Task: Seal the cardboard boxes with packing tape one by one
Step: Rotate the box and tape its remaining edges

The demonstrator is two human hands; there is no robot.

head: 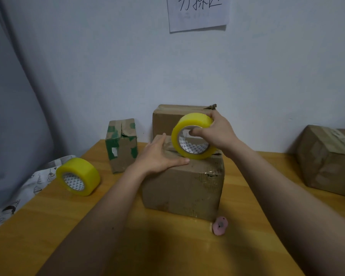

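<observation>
behind everything stood a pale wall [108, 66] with a sheet of paper [197, 12] carrying handwritten characters, and a grey curtain [12, 116] hung at the left. below it, the yellow wooden surface [72, 226] carried several cardboard boxes. the nearest box [183, 188] sat in the middle, in front of a larger box [165, 120] against the wall. the left hand [159, 154] lay flat on the near box's top with straight fingers, the thumb along the front edge. the right hand [217, 132] held a roll of yellow tape [193, 136], with the thumb inside the core and the fingers curled over the outer rim; the roll stood on its edge, touching the top of the near box at its right side. a second yellow roll [78, 176] lay near the left edge of the surface, well apart from the hands. a small box with green patches [122, 146] stood upright between this roll and the near box. another box [327, 160] (wrapped in shiny tape) rested far at the right. a small pink object [219, 226] lay just beside the near box's front right corner. patterned cloth [28, 188] showed beyond the surface's left edge.
</observation>
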